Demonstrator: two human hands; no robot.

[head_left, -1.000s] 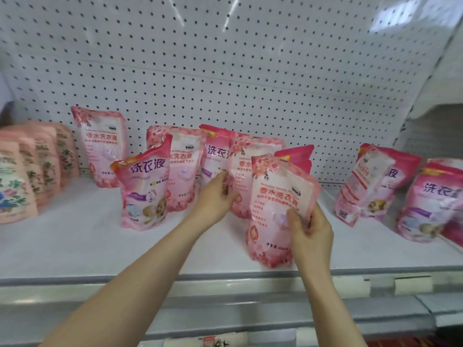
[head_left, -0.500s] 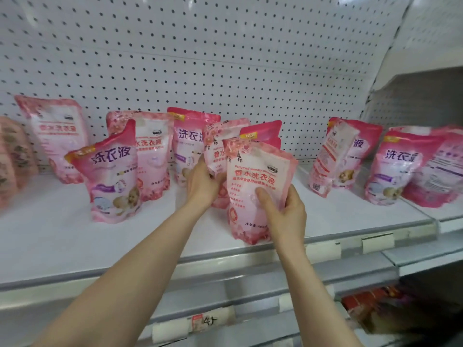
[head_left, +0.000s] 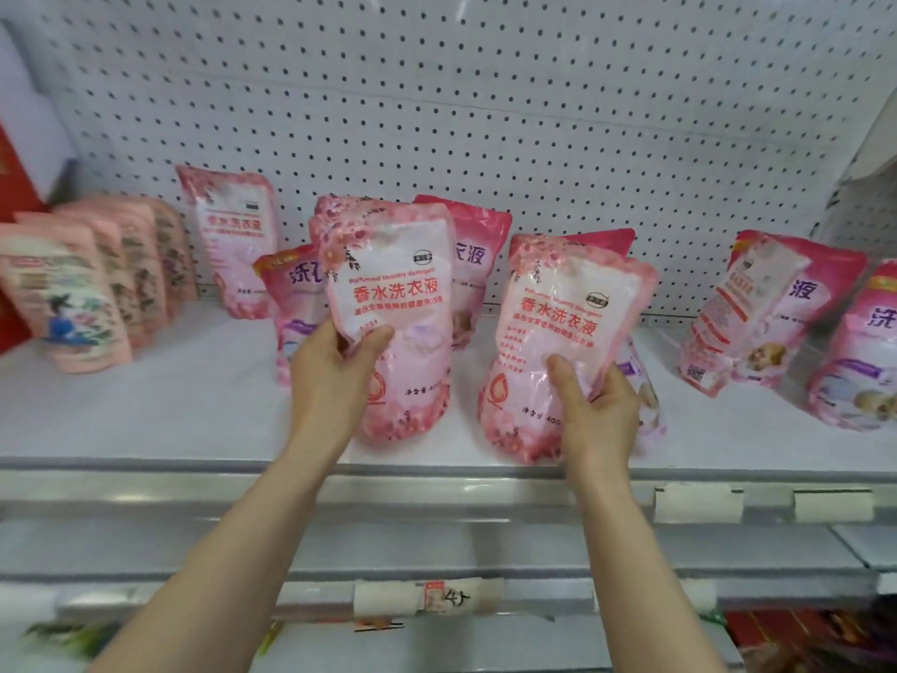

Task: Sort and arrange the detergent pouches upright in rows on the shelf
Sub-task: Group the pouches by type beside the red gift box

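Note:
Two pale pink floral detergent pouches stand near the front edge of the white shelf [head_left: 160,415]. My left hand [head_left: 335,376] grips the left pouch [head_left: 398,293] by its left side, thumb across the front. The right pouch [head_left: 558,323] is held upright in my right hand [head_left: 597,405], thumb on its front. Behind them are darker pink pouches [head_left: 473,264], one [head_left: 291,303] partly hidden behind the left pouch and another behind the right one. Another pale floral pouch [head_left: 233,235] leans on the pegboard at the back left.
A row of peach pouches [head_left: 73,298] stands at the far left. More dark pink pouches [head_left: 776,308] lean at the right, one [head_left: 869,352] at the edge. The white pegboard [head_left: 485,114] closes the back. A lower shelf rail carries price labels [head_left: 427,597].
My left hand has taken hold of a pale floral pouch and brought it forward beside the one in my right hand. The view has shifted.

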